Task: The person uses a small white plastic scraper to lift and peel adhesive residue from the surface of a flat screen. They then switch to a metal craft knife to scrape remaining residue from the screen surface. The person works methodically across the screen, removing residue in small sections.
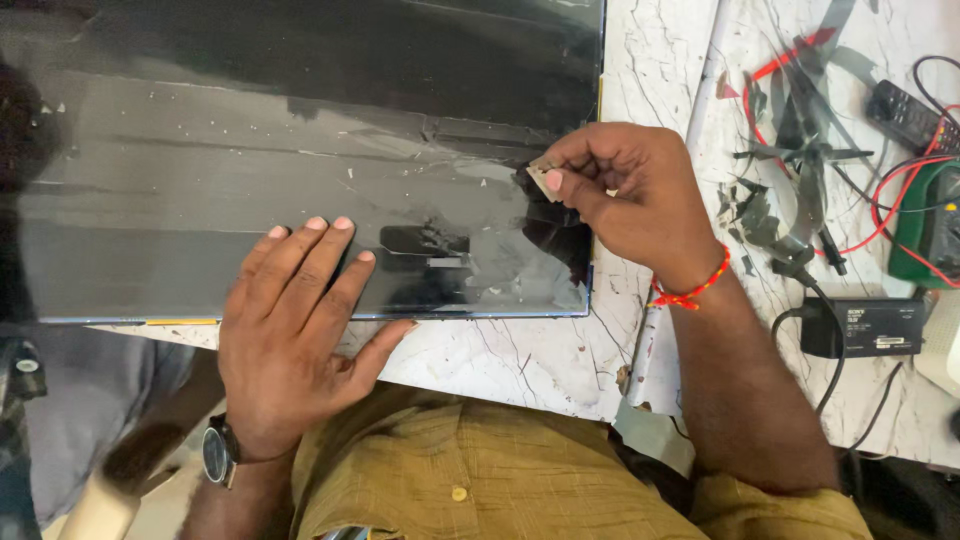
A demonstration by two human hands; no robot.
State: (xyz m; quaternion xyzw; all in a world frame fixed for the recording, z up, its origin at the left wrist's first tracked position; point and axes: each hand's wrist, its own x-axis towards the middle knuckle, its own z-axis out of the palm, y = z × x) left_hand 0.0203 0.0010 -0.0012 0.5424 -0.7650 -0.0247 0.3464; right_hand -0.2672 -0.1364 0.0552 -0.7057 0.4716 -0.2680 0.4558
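Left hand (300, 335) flat, fingers spread — right hand (625, 195) seemingly pinching.

White marble-pattern tabletop (520, 365) with dark veins – even light – pale floor (160, 510) below

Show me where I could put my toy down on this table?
Bare marble table lies between the glass panel and the right hand's forearm. Right of that arm it is crowded: cables, black adapter, green meter.
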